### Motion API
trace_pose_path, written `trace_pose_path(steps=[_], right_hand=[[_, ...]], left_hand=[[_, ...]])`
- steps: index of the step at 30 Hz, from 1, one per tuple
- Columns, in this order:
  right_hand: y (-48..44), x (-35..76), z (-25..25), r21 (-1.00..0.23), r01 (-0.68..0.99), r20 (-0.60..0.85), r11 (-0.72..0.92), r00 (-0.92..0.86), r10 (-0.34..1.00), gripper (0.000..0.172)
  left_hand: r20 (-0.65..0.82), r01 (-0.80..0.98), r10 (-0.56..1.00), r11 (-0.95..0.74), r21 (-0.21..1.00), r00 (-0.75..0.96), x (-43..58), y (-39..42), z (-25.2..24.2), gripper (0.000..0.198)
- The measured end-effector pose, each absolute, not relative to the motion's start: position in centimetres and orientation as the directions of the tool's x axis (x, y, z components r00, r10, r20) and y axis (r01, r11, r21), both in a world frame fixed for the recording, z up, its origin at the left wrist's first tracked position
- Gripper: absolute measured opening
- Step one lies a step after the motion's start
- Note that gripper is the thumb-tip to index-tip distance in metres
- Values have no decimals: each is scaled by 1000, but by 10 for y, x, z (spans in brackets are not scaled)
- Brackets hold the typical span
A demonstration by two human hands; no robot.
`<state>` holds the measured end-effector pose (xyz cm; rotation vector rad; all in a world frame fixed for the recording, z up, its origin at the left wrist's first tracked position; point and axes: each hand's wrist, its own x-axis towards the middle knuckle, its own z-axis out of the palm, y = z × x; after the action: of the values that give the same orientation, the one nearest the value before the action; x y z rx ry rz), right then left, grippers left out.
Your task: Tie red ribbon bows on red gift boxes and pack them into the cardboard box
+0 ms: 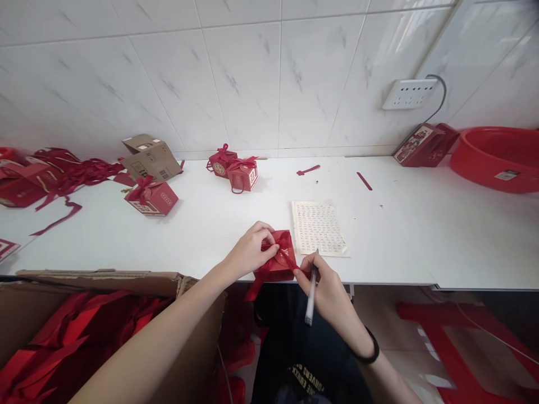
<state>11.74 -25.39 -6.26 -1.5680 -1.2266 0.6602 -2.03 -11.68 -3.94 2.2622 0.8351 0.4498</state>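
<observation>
A small red gift box (287, 272) sits at the table's front edge, a dark red ribbon (256, 285) tied around its top with one tail hanging over the edge. My left hand (252, 251) is closed on the ribbon over the lid, thumb and forefinger pinched at the knot. My right hand (324, 283) pinches the other ribbon tail beside the box's right side. The same hand also carries a pen (310, 300), tucked between its fingers and pointing down. Just behind the right hand lies a sheet of paper (319, 227) covered with rows of small marks.
Finished red boxes with bows (154, 199) stand at left and back. A brown carton (154, 161) and loose ribbons (86, 177) lie left. An open cardboard box (96, 275) holds red boxes below. A red basin (497, 157) and power strip (409, 93) are right.
</observation>
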Motion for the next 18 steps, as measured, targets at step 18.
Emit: trace_pose_path(steps=[18], right_hand=[[-222,166,-54,-876,452,327,167,304,895,18]], left_hand=[[89,503,681,-615,607,726,-47,-107,-13,12]])
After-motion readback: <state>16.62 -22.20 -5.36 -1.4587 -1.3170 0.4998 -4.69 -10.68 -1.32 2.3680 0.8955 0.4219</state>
